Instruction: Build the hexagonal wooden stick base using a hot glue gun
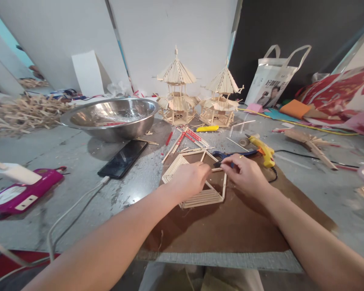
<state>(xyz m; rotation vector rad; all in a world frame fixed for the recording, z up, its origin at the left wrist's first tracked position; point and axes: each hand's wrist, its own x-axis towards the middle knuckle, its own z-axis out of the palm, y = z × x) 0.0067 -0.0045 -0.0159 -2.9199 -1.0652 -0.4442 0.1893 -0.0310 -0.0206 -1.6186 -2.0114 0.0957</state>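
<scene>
Across the grey surface (79, 173), with a brown board (245, 226) at its front edge, a left stick tower (177, 74) and a right stick tower (224, 83) stand roofed toward the back edge. Your hexagonal stick frame (203, 199) lies on the board, seemingly half done: left and near sections packed with sticks, far and right sections still open. Your left hand (191, 180) bunches its fingers over it, grip hidden; your right hand (248, 173) narrows its fingers at a small dark piece (217, 164), hold unclear.
</scene>
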